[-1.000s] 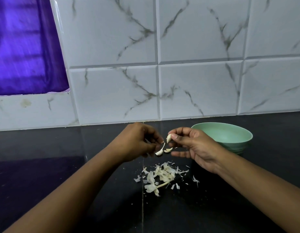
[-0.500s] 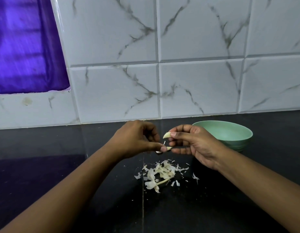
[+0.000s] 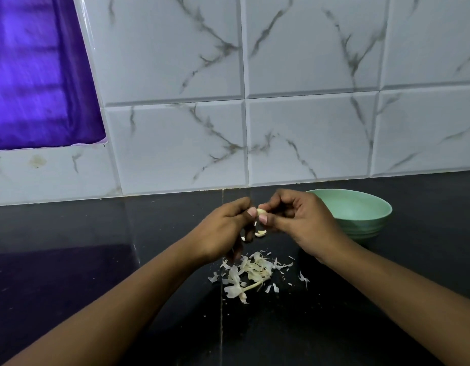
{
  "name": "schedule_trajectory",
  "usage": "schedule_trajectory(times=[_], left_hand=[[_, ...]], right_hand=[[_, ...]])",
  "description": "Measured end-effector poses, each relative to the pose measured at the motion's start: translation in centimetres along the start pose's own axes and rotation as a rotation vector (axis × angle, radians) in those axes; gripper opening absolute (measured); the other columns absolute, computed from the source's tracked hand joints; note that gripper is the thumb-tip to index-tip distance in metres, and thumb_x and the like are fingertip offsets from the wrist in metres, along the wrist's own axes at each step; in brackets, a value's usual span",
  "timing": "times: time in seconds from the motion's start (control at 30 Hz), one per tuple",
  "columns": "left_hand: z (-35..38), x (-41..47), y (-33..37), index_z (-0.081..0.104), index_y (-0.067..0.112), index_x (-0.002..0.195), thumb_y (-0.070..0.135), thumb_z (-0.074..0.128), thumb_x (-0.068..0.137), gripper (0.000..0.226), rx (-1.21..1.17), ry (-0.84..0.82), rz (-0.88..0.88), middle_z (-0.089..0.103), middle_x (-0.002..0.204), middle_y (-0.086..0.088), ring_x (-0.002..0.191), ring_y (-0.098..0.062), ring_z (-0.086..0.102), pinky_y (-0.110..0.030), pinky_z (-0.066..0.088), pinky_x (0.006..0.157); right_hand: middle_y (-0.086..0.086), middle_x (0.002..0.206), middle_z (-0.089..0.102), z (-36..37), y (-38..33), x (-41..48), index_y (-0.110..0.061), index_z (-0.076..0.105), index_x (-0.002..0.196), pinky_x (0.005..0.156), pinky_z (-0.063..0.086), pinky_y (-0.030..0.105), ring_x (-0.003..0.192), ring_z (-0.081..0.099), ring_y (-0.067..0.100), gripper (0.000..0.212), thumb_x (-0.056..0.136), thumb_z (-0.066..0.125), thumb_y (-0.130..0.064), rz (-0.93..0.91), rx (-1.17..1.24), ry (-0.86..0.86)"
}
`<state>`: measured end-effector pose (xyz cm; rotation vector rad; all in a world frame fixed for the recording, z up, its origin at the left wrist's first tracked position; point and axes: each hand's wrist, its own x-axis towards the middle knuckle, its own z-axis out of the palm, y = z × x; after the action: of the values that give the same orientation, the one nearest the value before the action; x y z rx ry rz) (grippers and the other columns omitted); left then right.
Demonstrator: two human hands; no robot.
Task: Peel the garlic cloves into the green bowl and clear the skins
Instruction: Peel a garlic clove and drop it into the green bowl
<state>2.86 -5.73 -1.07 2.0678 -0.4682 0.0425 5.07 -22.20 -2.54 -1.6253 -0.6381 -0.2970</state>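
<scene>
- Purple fabric (image 3: 36,75) fills the upper left corner, bordered on its right and lower edges by the wall.
- White tiles (image 3: 307,62) with grey marble veins cover the wall behind, running across to the right edge.
- Glossy black counter (image 3: 70,233) spans the lower half, with a thin seam running from the wall toward the viewer near the middle.
- From the lower left a bare forearm leads to the left hand (image 3: 223,228), raised over the counter; its thumb tip presses on the garlic clove (image 3: 261,212) and its other fingers curl downward.
- That clove sits in the air between the 2 hands, above the counter and left of the bowl, not in it.
- Just below it, a scrap of skin (image 3: 260,233) shows between the fingers of both hands; whether it hangs from the clove I cannot tell.
- On the counter under the hands lies a pile of skins (image 3: 251,273), with a few flakes scattered to either side.
- Reaching in from the lower right, the right hand (image 3: 299,223) pinches the clove between thumb and forefinger, the remaining fingers curled.
- Upright on the counter near the wall stands the green bowl (image 3: 360,215), just behind the right hand, which covers its left rim.
</scene>
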Motion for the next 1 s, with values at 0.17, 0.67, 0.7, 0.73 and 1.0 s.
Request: schedule_trajectory(times=[0.17, 0.67, 0.7, 0.73, 1.0], left_hand=[[0.2, 0.2, 0.3, 0.042, 0.019, 0.07, 0.021, 0.038, 0.1, 0.031, -0.362, -0.03, -0.124, 0.04, 0.06, 0.001, 0.038, -0.008, 0.03, -0.018, 0.023, 0.04], [-1.2, 0.3, -0.7, 0.056, 0.013, 0.091, 0.026, 0.051, 0.097, 0.014, 0.103, 0.032, 0.097, 0.066, 0.076, -0.001, 0.055, -0.019, 0.061, -0.027, 0.047, 0.048], [-1.4, 0.3, -0.7, 0.058, 0.018, 0.093, 0.024, 0.056, 0.094, 0.007, 0.129, 0.036, 0.116, 0.067, 0.078, 0.002, 0.057, -0.016, 0.064, -0.027, 0.05, 0.049], [-1.6, 0.3, -0.7, 0.06, 0.02, 0.093, 0.021, 0.061, 0.092, 0.002, 0.164, 0.04, 0.14, 0.068, 0.076, 0.005, 0.058, -0.013, 0.066, -0.027, 0.052, 0.052], [-2.0, 0.4, -0.9, 0.072, 0.018, 0.089, 0.021, 0.077, 0.078, 0.012, 0.344, 0.142, 0.289, 0.073, 0.071, 0.011, 0.06, -0.002, 0.069, -0.012, 0.048, 0.06]], right_hand=[[-0.006, 0.077, 0.072, -0.3, 0.2, 0.1, -0.023, 0.064, 0.068, 0.071, 0.055, 0.023, 0.076, 0.068, 0.01, 0.024, 0.074, 0.078, -0.005, -0.304, -0.3, 0.061], [0.006, 0.071, 0.071, -0.6, 0.4, 0.3, 0.0, 0.066, 0.083, 0.055, 0.055, 0.018, 0.061, 0.067, 0.011, 0.009, 0.076, 0.069, 0.005, 0.163, 0.199, -0.046], [0.006, 0.072, 0.071, -0.6, 0.4, 0.3, 0.002, 0.066, 0.085, 0.056, 0.055, 0.019, 0.061, 0.067, 0.012, 0.01, 0.076, 0.068, 0.005, 0.178, 0.206, -0.048], [0.007, 0.073, 0.071, -0.6, 0.3, 0.3, 0.002, 0.067, 0.086, 0.056, 0.056, 0.019, 0.062, 0.068, 0.012, 0.01, 0.077, 0.068, 0.005, 0.196, 0.207, -0.054], [0.009, 0.072, 0.072, -0.6, 0.1, 0.2, 0.0, 0.066, 0.085, 0.055, 0.056, 0.019, 0.061, 0.069, 0.013, 0.011, 0.076, 0.068, 0.005, 0.279, 0.234, -0.068]])
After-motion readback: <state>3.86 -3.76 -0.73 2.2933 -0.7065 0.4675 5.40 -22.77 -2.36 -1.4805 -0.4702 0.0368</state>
